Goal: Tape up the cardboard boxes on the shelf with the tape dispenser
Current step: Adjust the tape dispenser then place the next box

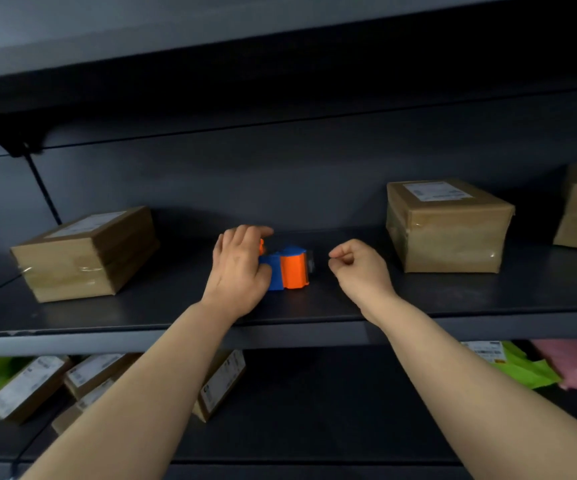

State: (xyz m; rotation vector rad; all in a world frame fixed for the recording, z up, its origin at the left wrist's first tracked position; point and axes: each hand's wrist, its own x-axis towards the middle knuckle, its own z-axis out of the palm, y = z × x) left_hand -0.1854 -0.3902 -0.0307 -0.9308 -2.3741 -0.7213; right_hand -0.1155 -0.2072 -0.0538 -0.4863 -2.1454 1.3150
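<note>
Both bare forearms reach forward and up from the bottom edge, the left one angling toward one o'clock, the right toward eleven. The left hand [240, 268] lies palm down with the back of it facing up, its fingers [255, 232] spread and curved forward toward twelve o'clock, thumb tucked along its right side. The right hand [361, 266] sits well apart at three o'clock of the left, curled into a loose fist with thumb and forefinger pinched together.
</note>
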